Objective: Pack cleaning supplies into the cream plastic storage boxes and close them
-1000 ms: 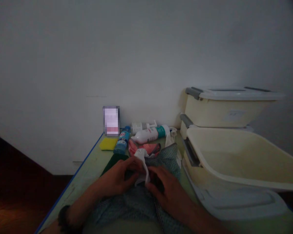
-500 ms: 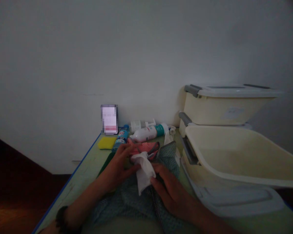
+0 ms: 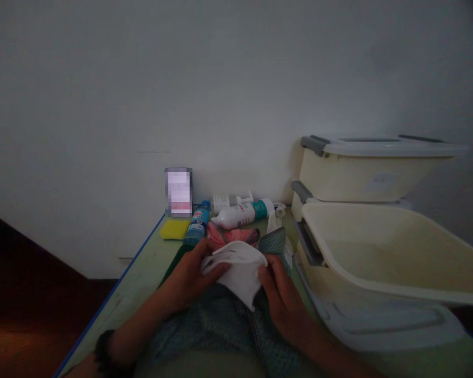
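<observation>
Several small hazards cross the pale green surface [image 3: 147,260], starting left of centre, where the flat, blocky yellow sponge [image 3: 174,229] looks stable but the upright screen [image 3: 178,192] just behind it could topple if the surface were jolted. A dark green pad [image 3: 176,264] lies partly under the left hand [image 3: 193,273], whose grip pinches the left end of a white cloth [image 3: 242,278] between thumb and fingers; a loosened thumb would probably let that smooth, thin fabric slip. The blue bottle [image 3: 197,223], round and apparently lying down, might roll if knuckles nudged it. At lower centre the teal cloth [image 3: 211,325] spreads in coarse, waffle-like folds – the white cloth hangs to a point just over it, and that drooping tip could snag or bunch there. Behind the hands, the pink cloth [image 3: 230,236] sits crumpled, dark-trimmed, against a glossy white bottle [image 3: 242,213] on its side, another likely roller. The right hand [image 3: 286,302] has its grip closed narrowly on the white cloth's right edge; too hard a pull could stretch the fabric out of shape. At right, a careless forearm might knock the rounded, hard plastic tub [image 3: 378,278] – cream-coloured, open-topped – or shift the ridged pale lid [image 3: 402,328] below it.
</observation>
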